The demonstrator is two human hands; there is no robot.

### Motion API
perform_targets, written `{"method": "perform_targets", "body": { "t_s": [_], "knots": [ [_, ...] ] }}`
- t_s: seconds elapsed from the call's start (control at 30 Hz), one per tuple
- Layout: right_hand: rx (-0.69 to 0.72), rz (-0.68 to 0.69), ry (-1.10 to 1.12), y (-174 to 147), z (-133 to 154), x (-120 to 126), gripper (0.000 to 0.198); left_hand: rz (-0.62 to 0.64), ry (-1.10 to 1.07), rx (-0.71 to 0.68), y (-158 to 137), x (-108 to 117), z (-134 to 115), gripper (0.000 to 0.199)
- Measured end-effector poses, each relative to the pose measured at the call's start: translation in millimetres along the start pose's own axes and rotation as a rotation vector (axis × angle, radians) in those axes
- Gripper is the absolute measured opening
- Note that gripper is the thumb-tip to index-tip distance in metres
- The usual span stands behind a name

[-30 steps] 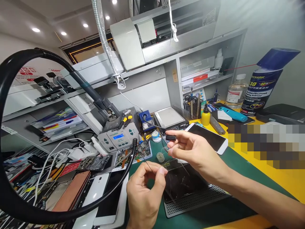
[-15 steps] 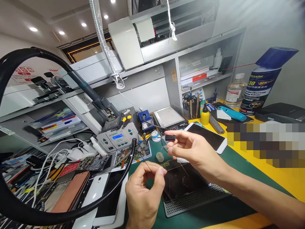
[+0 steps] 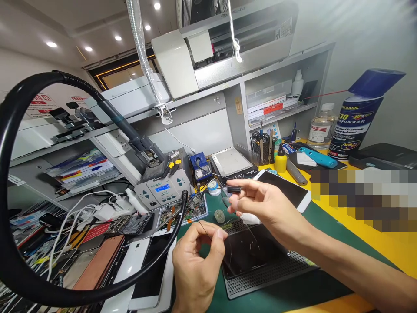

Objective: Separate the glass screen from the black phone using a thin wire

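Observation:
My left hand (image 3: 199, 266) is closed, thumb pressed to forefinger on a thin dark wire (image 3: 199, 222) that slants up and left from the pinch. To the right and a little farther off, my right hand (image 3: 265, 204) holds a short black cylinder (image 3: 233, 190) between its fingers. Fine strands hang near it, but their full path is too thin to follow. Below both hands a dark glass screen (image 3: 250, 252) lies on a black perforated mat (image 3: 257, 282). Part of a white crumpled tissue (image 3: 251, 219) shows under my right hand.
A black flexible tube (image 3: 183, 226) loops across the left side. Behind stand a grey rework station (image 3: 164, 187), a small clear jar (image 3: 219, 216) and a white phone (image 3: 304, 204). Phones (image 3: 146, 282) lie at left; a yellow bottle (image 3: 280, 161) and spray can (image 3: 353, 126) stand right.
The view has shifted slightly, so the background sits a little lower. Both hands keep nearly the same pose and grip.

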State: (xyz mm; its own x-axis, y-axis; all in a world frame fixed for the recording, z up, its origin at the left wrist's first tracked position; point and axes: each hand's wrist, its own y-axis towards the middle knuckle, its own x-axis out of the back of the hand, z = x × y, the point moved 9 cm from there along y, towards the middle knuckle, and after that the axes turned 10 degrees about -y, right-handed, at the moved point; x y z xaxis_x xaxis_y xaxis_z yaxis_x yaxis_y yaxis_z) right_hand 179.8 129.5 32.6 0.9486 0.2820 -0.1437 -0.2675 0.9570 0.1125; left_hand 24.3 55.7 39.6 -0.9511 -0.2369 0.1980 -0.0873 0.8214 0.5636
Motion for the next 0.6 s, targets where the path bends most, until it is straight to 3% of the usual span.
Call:
{"method": "perform_targets", "body": {
  "t_s": [0.1,0.23,0.3,0.4,0.6],
  "knots": [
    [0.021,-0.063,0.018,3.5,4.0,12.6,0.05,-0.027,0.058,-0.17,4.0,7.1,-17.7,0.012],
    [0.048,-0.187,0.033,8.2,12.0,36.5,0.056,-0.001,0.521,-0.812,-12.3,4.4,-75.4,0.035],
    [0.038,-0.217,0.055,9.4,13.7,43.7,0.053,0.049,0.741,-0.998,-21.1,-1.2,-88.2,0.038],
    [0.026,-0.209,0.094,9.9,15.0,45.5,0.048,0.084,0.84,-1.115,-28.2,1.1,-100.8,0.042],
    [-0.033,-0.122,0.136,8.1,11.5,35.0,0.053,0.141,0.901,-1.116,-32.3,6.8,-111.2,0.043]
  ]
}}
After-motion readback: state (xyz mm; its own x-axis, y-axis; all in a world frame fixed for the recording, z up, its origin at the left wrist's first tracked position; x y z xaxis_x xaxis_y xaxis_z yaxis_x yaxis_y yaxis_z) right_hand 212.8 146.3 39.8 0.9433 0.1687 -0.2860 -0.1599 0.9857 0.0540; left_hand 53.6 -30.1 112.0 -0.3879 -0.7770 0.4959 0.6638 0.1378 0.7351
